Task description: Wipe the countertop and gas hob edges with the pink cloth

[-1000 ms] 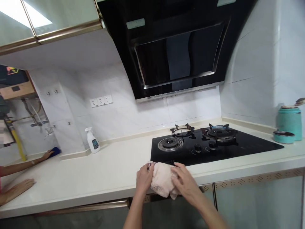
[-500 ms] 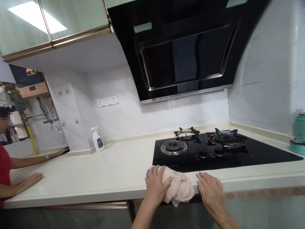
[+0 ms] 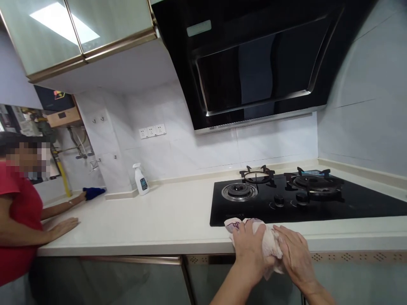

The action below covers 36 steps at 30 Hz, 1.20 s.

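Note:
A pale pink towel (image 3: 270, 242) with purple marks at one corner lies bunched over the counter's front edge, just in front of the gas hob (image 3: 248, 214). My left hand (image 3: 249, 248) is closed over the towel's left part, its fingers curled on the cloth. From the other side, my right hand (image 3: 294, 254) presses against the towel, fingers together and gripping its right part. Some of the towel hangs below the counter edge between both wrists. My palms and the cloth under them are hidden.
A white spray bottle (image 3: 140, 180) stands by the back wall. On the left, a person in red (image 3: 22, 203) leans on the white countertop (image 3: 168, 216), holding a dark blue cloth (image 3: 93, 193). Pan supports (image 3: 257, 174) stick up from the hob; a black range hood (image 3: 254, 80) overhangs it.
My left hand and the towel have shifted right along the edge. My right hand, earlier beside the towel, now grips it. The view has turned left, and more of the other person shows.

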Each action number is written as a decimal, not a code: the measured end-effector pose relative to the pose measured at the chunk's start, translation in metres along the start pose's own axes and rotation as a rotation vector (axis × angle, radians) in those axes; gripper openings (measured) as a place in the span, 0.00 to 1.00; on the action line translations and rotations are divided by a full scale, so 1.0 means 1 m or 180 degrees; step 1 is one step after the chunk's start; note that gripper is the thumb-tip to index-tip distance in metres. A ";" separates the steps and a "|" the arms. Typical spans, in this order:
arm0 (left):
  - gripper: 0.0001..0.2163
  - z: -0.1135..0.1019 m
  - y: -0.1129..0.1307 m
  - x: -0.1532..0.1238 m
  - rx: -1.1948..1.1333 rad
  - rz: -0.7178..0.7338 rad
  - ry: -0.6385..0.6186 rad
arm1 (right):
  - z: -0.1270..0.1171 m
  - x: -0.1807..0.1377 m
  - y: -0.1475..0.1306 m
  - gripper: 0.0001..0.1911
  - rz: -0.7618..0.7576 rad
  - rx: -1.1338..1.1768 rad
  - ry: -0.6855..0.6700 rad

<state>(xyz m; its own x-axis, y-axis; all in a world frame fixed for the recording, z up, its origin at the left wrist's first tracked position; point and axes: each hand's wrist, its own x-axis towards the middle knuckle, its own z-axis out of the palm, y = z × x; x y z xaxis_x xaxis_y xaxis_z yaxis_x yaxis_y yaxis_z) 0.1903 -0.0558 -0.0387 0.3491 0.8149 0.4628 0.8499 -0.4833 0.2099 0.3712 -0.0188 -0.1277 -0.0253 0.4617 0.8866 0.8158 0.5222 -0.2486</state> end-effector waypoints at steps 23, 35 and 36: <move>0.41 -0.124 -0.231 -0.116 0.1350 -0.0733 0.0238 | -0.018 0.008 -0.011 0.19 -0.0350 -0.0287 0.0007; 0.45 -0.038 -0.075 -0.048 0.0834 -0.0401 0.0399 | -0.007 0.010 -0.018 0.18 -0.0242 -0.0589 0.0112; 0.46 -0.025 -0.059 -0.039 0.0764 -0.0303 0.0381 | -0.007 0.009 -0.015 0.18 -0.0323 -0.0610 0.0090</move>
<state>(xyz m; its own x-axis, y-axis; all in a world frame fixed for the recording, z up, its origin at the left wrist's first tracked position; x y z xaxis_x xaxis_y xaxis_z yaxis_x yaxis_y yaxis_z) 0.1166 -0.0672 -0.0475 0.2262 0.8025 0.5521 0.9508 -0.3052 0.0540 0.3634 -0.0275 -0.1132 -0.0988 0.3919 0.9147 0.9049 0.4178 -0.0812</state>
